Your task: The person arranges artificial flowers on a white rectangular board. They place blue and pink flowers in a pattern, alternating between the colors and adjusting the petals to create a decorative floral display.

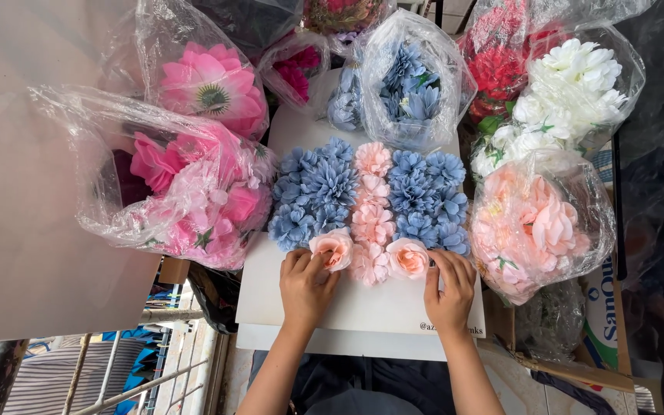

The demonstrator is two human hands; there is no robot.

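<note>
Crowded bench, white foam board (363, 307) in the middle, ringed by clear bags of fake flowers: pink (186, 192) on the left, blue (413, 84) behind, white (574, 100) and peach (536, 223) on the right. Board already carries blue blooms (317, 192) flanking a light pink column (372, 211). Left hand (305, 284), fingers curled, presses a peach rose (334, 247) at the lower edge of the blue patch. Right hand (449, 288), fingers bent, steadies a second peach rose (407, 258) beside the column's foot. Step looks like seating bottom-row flowers; next move likely needs firm downward pressure without shifting neighbours. Free room: only the bare board strip near the person. Bags crowd both side edges, and the board's near edge overhangs.
</note>
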